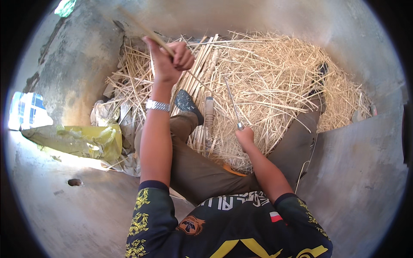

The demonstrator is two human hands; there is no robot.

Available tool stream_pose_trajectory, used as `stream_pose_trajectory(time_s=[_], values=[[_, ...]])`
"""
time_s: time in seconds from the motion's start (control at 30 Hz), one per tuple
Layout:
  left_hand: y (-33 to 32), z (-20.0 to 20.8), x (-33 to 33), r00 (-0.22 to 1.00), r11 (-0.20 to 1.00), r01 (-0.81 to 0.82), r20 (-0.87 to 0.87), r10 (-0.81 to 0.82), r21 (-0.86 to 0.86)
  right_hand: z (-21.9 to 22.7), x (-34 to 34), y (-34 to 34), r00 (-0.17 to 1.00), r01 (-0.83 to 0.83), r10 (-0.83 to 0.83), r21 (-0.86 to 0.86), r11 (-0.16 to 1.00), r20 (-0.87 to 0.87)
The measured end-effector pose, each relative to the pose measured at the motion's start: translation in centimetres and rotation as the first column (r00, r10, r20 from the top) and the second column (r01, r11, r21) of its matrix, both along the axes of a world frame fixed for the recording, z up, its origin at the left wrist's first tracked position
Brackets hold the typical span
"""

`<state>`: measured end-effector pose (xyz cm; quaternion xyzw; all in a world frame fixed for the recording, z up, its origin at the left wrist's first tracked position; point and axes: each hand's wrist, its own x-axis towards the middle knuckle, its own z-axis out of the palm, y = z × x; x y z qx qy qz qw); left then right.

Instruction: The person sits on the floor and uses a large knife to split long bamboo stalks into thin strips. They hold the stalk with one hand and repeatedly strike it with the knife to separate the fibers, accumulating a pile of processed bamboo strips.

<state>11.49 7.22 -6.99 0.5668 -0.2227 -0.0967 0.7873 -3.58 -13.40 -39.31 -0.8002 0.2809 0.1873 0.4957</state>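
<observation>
Dark cloth with yellow patterns covers my chest, my shirt [223, 223], and below it my brown trousers [206, 174] spread to either side of the work. Nearest in front, my right hand [245, 137] is low between my thighs, fingers closed around the handle of a knife [233, 102]; its slim blade points away from me and leans slightly left. Just left of it lies a cord-wrapped piece [209, 118], close by my left foot [187, 104] in its dark speckled covering.

Farther out, my left hand [168, 64] grips a bamboo strip [157, 39]. The strip's long axis slants from the upper left, through my fist, down to the right, so its thin lower end comes near the blade from the left, at an angle across it; I cannot tell whether they touch. My left hand is the nearer to the strip, holding it; my right is well below. That left arm reaches forward almost straight, a metal watch [158, 105] on the wrist, thumb extended upward, fingers curled over.

Beyond are loose split strips [133, 71], a heap of pale shavings [275, 64] and the grey wall [258, 15].
</observation>
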Motion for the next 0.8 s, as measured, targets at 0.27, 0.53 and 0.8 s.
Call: stream_pose_trajectory(time_s=[0.27,0.53,0.8], values=[[-0.6,-0.6,2.7,0.999,0.997,-0.041,0.017,0.042,-0.066,3.5,2.1,-0.7,0.952,0.015,0.015,-0.096,0.995,0.305],[-2.0,0.1,2.4,0.982,0.982,-0.191,0.016,0.191,-0.01,0.0,-0.1,-2.1,0.979,-0.084,0.07,0.067,0.994,0.192],[-2.6,-0.9,2.0,0.987,0.987,-0.161,0.013,0.161,-0.002,-7.6,0.7,-5.9,0.91,0.051,0.148,0.458,0.888,-0.387]])
